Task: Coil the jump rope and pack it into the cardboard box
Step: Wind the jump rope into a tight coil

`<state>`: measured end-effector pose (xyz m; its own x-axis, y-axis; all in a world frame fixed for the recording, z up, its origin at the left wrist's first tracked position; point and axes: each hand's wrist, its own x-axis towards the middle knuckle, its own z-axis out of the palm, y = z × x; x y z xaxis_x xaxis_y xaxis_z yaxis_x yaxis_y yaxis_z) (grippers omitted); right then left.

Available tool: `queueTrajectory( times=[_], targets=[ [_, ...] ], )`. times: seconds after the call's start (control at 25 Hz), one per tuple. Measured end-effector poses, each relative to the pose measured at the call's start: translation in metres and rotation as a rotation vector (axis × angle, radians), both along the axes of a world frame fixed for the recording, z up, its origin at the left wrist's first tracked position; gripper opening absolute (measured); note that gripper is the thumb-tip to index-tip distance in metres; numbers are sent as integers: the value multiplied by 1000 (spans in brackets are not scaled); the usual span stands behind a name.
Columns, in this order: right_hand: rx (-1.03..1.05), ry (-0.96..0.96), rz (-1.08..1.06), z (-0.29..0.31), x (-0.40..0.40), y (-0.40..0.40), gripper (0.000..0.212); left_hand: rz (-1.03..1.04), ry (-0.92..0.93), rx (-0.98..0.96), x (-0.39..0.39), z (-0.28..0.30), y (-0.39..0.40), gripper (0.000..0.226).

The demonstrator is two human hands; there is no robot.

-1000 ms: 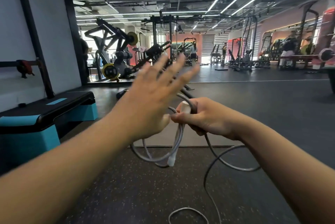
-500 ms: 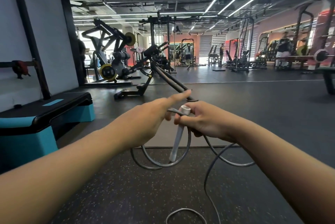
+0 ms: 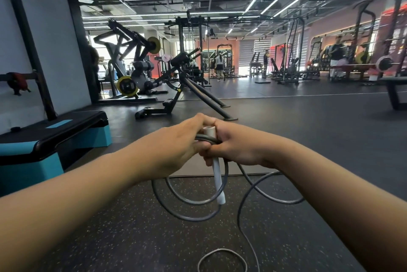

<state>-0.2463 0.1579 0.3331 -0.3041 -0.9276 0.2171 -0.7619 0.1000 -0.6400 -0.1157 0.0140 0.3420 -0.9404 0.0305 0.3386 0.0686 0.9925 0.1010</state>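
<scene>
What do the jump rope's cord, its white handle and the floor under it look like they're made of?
Cord: grey, smooth, slightly glossy, holds springy round loops, so probably PVC or rubber-coated, though a coated cable can't be excluded. Handle: white, smooth, matte tube, likely plastic. Floor: dark, matte, scattered with pale specks, typical of rubber gym flooring. Both the left hand and right hand grip the bundle.

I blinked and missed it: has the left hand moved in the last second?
Yes. The left hand, earlier raised and spread, has dropped and closed in beside the right hand on the jump rope.
</scene>
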Motion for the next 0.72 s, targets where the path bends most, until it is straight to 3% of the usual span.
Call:
queueTrajectory(
  times=[0.08, 0.16, 0.36, 0.48, 0.52, 0.64, 0.72],
  targets=[
    [10, 64, -1, 0, 0, -3, 76, -49, 23, 161, 0, 0, 0, 28],
    [7, 75, 22, 2, -3, -3, 85, -72, 78, 253, -2, 0, -1, 25],
    [-39, -13, -23, 2, -3, 0, 78, -46, 166, 122, -3, -2, -4, 25],
    [-55, -112, -70, -11, -6, 13, 26, -98, 303, 354, 0, -1, -12, 34],
    [-32, -114, -84, -16, -4, 18, 19, -109, 327, 431, 1, -4, -14, 35],
    [21, -42, -80, -24, 1, 24, 28, -93, 299, 474, 2, -9, -20, 32],
    [24, 102, -95, -17, 1, 22, 28, -34, 172, 301, 7, -2, -24, 43]
  ],
)
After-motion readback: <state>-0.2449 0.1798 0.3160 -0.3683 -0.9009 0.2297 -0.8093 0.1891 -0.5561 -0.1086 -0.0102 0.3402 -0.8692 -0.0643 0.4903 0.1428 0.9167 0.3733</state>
